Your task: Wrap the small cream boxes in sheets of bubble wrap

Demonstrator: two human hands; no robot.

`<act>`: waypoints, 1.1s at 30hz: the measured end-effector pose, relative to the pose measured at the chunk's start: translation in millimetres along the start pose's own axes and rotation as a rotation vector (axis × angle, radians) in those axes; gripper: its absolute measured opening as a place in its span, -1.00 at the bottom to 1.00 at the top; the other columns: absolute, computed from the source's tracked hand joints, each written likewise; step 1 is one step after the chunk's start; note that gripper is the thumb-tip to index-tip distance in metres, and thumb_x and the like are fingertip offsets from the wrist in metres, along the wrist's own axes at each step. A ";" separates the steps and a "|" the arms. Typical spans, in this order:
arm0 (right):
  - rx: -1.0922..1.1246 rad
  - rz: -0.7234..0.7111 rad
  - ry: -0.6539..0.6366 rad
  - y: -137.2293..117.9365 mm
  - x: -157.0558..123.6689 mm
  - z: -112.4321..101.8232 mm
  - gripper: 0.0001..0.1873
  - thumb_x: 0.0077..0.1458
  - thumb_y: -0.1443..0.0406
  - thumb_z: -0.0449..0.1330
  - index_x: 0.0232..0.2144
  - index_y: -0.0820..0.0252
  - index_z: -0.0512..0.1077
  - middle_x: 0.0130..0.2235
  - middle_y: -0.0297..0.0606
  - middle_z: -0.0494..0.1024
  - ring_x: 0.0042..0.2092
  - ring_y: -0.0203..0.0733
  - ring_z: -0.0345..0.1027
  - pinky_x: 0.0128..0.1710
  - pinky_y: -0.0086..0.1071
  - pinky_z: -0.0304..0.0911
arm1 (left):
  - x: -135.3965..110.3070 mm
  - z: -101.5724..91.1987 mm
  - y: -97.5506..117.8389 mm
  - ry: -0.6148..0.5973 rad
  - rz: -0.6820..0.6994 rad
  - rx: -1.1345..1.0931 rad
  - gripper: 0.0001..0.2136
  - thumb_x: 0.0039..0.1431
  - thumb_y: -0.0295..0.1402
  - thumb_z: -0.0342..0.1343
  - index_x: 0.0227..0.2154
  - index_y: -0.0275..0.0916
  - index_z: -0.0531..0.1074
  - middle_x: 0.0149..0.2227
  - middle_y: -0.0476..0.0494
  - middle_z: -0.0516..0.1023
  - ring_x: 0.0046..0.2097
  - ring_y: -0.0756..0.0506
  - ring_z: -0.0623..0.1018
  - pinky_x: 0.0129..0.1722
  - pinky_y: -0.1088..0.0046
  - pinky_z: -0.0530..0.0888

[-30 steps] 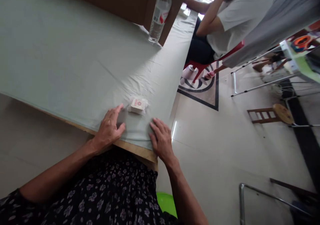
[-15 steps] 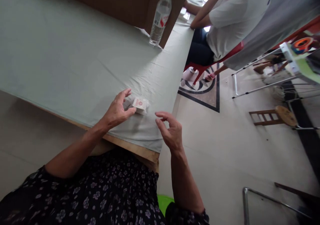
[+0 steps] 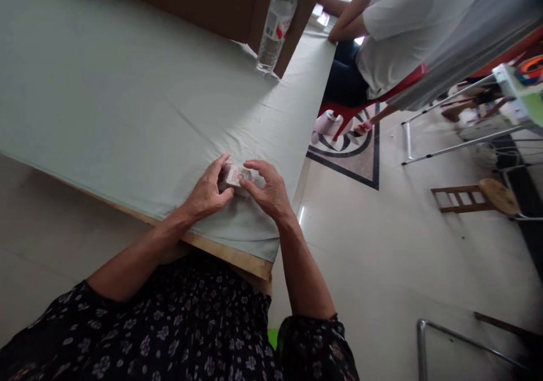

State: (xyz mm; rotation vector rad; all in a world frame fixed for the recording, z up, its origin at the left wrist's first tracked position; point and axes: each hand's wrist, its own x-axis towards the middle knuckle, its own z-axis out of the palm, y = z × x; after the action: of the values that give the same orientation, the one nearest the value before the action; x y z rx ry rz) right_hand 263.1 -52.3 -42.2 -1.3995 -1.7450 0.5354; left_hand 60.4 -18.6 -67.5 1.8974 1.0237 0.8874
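A small white box (image 3: 235, 176) with red print sits near the table corner, with clear plastic around it. My left hand (image 3: 210, 190) is curved about its left end, the thumb on the near side and the fingers on the far side. From the right, my right hand (image 3: 270, 191) grips the box, its thumb over the right front part of the top and its fingers behind. The undersides of the fingers and part of the box are hidden.
On the cloth-covered table (image 3: 127, 98), a clear water bottle (image 3: 276, 27) stands against a brown cardboard box (image 3: 190, 8). Beyond the right edge, a person in a white shirt (image 3: 394, 36) sits on a red chair (image 3: 407, 81). A wooden stool (image 3: 498, 196) lies right.
My right hand has moved left from beside the table edge onto the white box. My left hand has shifted slightly right and stays around the box's left end.
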 end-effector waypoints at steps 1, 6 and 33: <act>-0.034 -0.014 0.001 0.3 2.9 1.3 -0.76 0.26 0.21 0.32 -0.04 0.08 0.59 0.09 -0.14 0.68 0.16 0.00 0.51 0.22 -0.05 0.36 | -0.1 0.1 0.2 0.006 0.002 0.001 -0.24 0.14 -0.39 0.19 0.42 -0.26 0.17 0.27 -0.36 0.48 0.26 -0.25 0.53 0.36 0.07 0.43; -0.211 -0.043 -0.001 2.0 14.1 9.4 -0.85 0.35 0.25 0.22 -0.23 0.03 0.61 -0.02 -0.23 0.72 0.05 -0.02 0.55 0.15 -0.05 0.32 | 0.1 0.9 -0.5 0.024 0.022 0.014 -0.26 0.13 -0.42 0.19 0.41 -0.25 0.20 0.22 -0.31 0.52 0.22 -0.20 0.55 0.33 0.14 0.46; 0.034 0.028 0.178 36.3 86.3 -4.7 -0.79 0.38 0.18 0.14 -0.26 0.12 0.49 -0.16 -0.25 0.64 -0.11 -0.21 0.49 -0.07 -0.30 0.41 | 0.4 -4.6 16.8 -0.093 0.003 -0.046 -0.60 0.16 -0.17 0.25 0.02 -0.23 0.53 -0.02 -0.22 0.63 0.01 -0.23 0.61 0.10 0.16 0.56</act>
State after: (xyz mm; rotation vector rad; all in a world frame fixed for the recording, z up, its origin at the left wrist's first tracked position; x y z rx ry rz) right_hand 284.2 38.9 -38.2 -1.4049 -1.5703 0.4396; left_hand 62.2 -22.9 -50.7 1.8843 0.9369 0.8100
